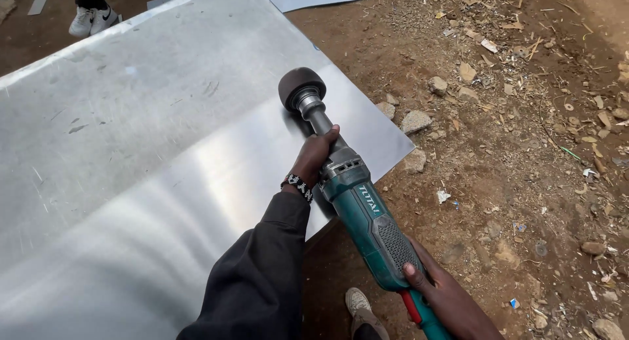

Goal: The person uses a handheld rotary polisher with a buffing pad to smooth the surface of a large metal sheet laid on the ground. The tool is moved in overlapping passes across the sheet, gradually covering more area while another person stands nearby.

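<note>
Teal-bodied polisher [367, 215] with dark drum head on steel sheet [144, 150], both hands' fingers [321, 140] around it.

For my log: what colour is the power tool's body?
Teal green power tool, with a grey metal neck; head view shows it best.

We've got a teal-green power polisher with a grey metal neck [357, 202] and a dark brown drum head [301, 86], over a silvery brushed metal sheet [131, 150]. Black-and-white beaded wristband [298, 186], black sleeve [262, 274], reddish-brown dirt ground [524, 150], 2 white sneakers [93, 19] up top.
</note>
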